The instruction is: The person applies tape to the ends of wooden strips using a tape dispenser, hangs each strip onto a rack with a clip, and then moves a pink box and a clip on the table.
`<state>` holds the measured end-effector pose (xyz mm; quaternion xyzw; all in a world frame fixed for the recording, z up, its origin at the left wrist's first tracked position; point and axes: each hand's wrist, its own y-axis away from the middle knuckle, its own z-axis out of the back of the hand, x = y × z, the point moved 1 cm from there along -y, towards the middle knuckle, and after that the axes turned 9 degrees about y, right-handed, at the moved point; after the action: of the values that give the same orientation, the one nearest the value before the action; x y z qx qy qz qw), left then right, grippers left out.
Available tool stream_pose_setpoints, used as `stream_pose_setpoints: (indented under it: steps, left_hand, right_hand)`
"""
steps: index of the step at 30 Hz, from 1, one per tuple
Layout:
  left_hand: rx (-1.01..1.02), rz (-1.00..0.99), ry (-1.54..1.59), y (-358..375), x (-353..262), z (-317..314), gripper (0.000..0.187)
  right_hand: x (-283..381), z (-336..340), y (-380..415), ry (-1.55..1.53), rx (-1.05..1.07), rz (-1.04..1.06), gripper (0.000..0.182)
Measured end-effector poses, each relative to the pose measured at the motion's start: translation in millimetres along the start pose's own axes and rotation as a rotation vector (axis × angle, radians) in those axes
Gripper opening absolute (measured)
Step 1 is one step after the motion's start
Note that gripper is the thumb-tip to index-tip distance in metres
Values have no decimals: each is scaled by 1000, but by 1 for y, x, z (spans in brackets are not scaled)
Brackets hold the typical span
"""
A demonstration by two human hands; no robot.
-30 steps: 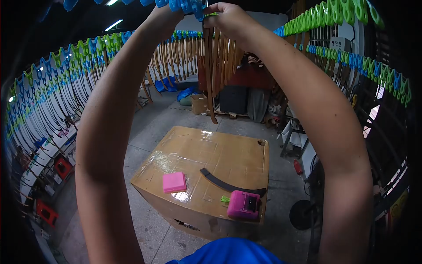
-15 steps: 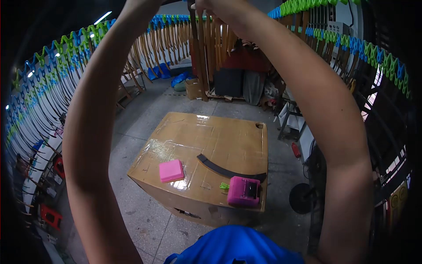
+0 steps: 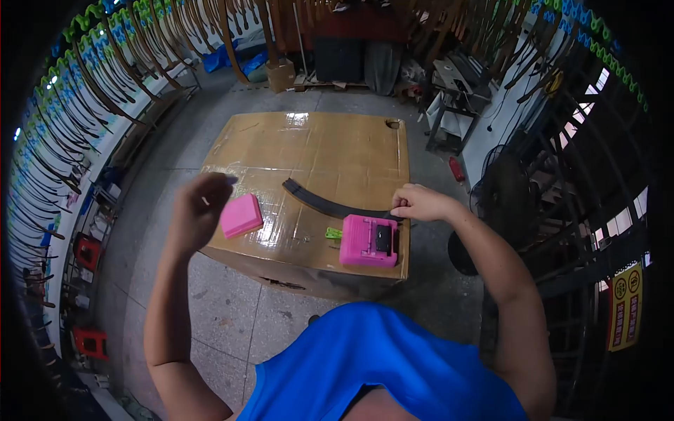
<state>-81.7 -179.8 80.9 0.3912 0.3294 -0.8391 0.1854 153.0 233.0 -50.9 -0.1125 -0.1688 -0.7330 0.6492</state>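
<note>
Dark curved strip (image 3: 324,203), likely light, springy

Lies on cardboard box (image 3: 344,154) beside pink case (image 3: 357,240); best taken by an end. Right hand (image 3: 423,203): grip bunched at its right end, can't tell if pinching. Left hand (image 3: 194,210) near pink block (image 3: 241,216): grip curled, contents unclear.

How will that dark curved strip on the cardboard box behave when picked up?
The dark strip is long and narrow, so it's probably light and slightly bendy. Its smooth curve, without kinks, suggests springy rather than floppy. The right hand is at one end; lifted there, the other end may dip or swing.
</note>
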Motion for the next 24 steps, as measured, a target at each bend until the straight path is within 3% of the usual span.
stream_pose_setpoints:
  steps: [6, 9, 11, 12, 14, 19, 24]
  left_hand:
    - [185, 49, -86, 6, 9, -94, 16]
    - [217, -17, -60, -3, 4, -132, 16]
    - [225, -253, -99, -14, 6, -154, 17]
    - [219, -247, -96, -21, 2, -165, 17]
    - [89, -524, -137, -29, -9, -186, 16]
    - [311, -386, -111, -37, -43, -185, 14]
    - [461, -613, -327, -39, -57, -174, 20]
  right_hand:
    - [4, 12, -12, -35, 164, -65, 27]
    - [8, 23, -10, -36, 31, -20, 26]
    - [29, 40, 1, -43, -65, 13, 24]
    - [46, 51, 9, -51, -163, 45, 22]
    - [77, 66, 27, -94, -208, 73, 19]
    - [101, 68, 61, -168, -280, 55, 13]
    - [95, 38, 70, -100, -330, 217, 16]
